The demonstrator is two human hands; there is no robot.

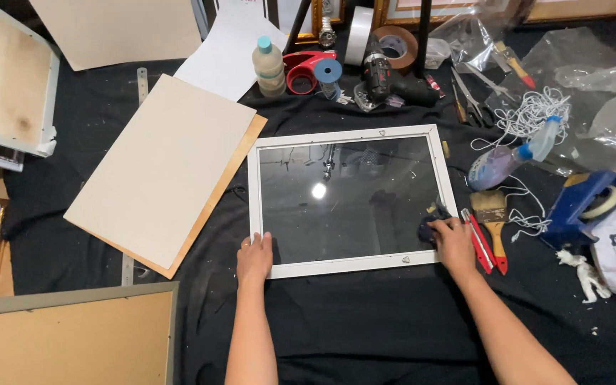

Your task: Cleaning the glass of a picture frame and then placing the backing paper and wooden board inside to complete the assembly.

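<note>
A white picture frame (pixel 344 133) with a glass pane (pixel 347 196) lies flat on the black cloth in front of me. My left hand (pixel 254 258) rests on the frame's near left corner, fingers lying flat on it. My right hand (pixel 452 244) is at the frame's near right corner, closed on a small dark cloth (pixel 429 227) that presses against the glass. The glass reflects a ceiling light.
Beige boards (pixel 162 164) lie left of the frame. A red utility knife (pixel 485 242), a paintbrush (pixel 493 214), a spray bottle (pixel 511 157), string and a blue tape dispenser (pixel 582 203) sit to the right. A drill (pixel 379 78), tape rolls and a bottle (pixel 269 65) stand behind.
</note>
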